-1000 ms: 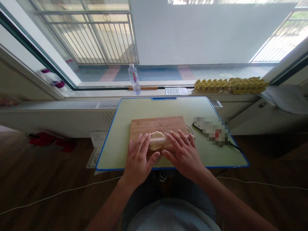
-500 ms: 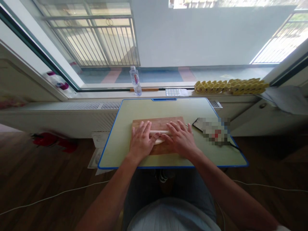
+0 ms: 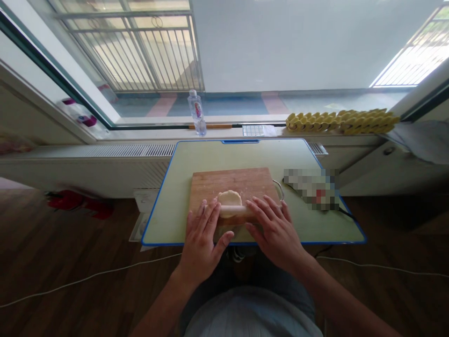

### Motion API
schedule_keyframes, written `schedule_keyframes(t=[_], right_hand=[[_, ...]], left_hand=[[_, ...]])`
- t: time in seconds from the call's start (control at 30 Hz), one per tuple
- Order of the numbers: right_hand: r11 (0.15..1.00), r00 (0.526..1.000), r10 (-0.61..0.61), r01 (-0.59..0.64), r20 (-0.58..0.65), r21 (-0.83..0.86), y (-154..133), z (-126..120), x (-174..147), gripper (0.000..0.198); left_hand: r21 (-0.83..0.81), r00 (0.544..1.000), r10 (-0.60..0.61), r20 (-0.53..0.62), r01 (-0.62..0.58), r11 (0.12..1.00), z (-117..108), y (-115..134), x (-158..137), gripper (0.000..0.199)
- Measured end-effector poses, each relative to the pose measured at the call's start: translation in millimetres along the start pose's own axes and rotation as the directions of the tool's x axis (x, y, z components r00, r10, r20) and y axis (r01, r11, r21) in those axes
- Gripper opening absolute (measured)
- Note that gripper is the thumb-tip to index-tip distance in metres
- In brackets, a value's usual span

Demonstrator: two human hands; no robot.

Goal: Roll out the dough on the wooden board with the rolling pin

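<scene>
A pale rolling pin point(image 3: 233, 211) lies crosswise over a flat round of dough point(image 3: 229, 198) on a wooden cutting board point(image 3: 231, 179). My left hand point(image 3: 203, 238) rests with stretched fingers on the pin's left end, its thumb held out to the side. On the right end lie the outstretched fingers of my right hand point(image 3: 275, 229), pressing from above without wrapping round it. Both ends of the pin are hidden under my fingers. The dough's far edge shows beyond the pin, slightly uneven.
The board lies on a small table point(image 3: 168, 201) with a blue rim. A metal handle point(image 3: 279, 188) sticks out from the board's right side. Right of it is a blurred-out object point(image 3: 312, 189) with a dark cable. A plastic bottle point(image 3: 197, 114) and yellow ruffled objects point(image 3: 340, 122) stand on the windowsill.
Both hands have moved toward my body, bringing the rolling pin from the middle of the board to near its front edge. More of the dough now shows behind the pin.
</scene>
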State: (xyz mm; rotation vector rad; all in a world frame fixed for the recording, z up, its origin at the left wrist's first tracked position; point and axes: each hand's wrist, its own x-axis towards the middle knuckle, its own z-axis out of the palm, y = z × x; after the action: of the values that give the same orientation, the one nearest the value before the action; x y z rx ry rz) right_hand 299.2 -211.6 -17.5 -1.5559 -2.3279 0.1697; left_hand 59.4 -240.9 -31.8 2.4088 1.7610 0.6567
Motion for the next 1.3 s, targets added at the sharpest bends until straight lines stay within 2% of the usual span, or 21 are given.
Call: schedule_keyframes(t=[0.13, 0.4, 0.57, 0.7, 0.83, 1.03, 1.2, 1.3], right_hand=[[0.999, 0.999, 0.028, -0.029, -0.032, -0.037, 5, 5, 21, 0.049], [0.985, 0.989, 0.119, -0.129, -0.087, -0.117, 12, 9, 76, 0.057], [0.987, 0.978, 0.135, -0.147, -0.161, -0.067, 14, 17, 85, 0.053], [0.992, 0.983, 0.094, -0.105, -0.156, -0.068, 12, 13, 68, 0.049], [0.997, 0.989, 0.035, -0.044, -0.145, -0.058, 11, 6, 43, 0.047], [1.000, 0.988, 0.022, -0.019, -0.153, 0.017, 13, 5, 22, 0.038], [0.998, 0.985, 0.031, -0.020, -0.172, 0.063, 13, 6, 13, 0.035], [0.997, 0.981, 0.037, -0.022, -0.192, 0.080, 14, 8, 12, 0.032]], left_hand=[[0.031, 0.999, -0.031, -0.022, 0.031, 0.999, 4, 1, 9, 0.073], [0.003, 0.992, -0.120, -0.026, 0.120, 0.993, 12, -11, 62, 0.075], [-0.035, 0.988, -0.155, 0.011, 0.155, 0.987, 12, -18, 78, 0.072], [-0.056, 0.991, -0.134, 0.023, 0.135, 0.989, 7, -16, 68, 0.072], [-0.077, 0.996, -0.084, 0.017, 0.085, 0.993, 1, -9, 41, 0.069], [-0.071, 1.000, -0.022, 0.015, 0.023, 0.997, -6, 0, 3, 0.066], [-0.049, 0.999, 0.033, -0.007, -0.033, 0.998, -4, 0, -10, 0.064], [-0.060, 0.997, 0.047, -0.065, -0.051, 0.997, -2, -2, -12, 0.063]])
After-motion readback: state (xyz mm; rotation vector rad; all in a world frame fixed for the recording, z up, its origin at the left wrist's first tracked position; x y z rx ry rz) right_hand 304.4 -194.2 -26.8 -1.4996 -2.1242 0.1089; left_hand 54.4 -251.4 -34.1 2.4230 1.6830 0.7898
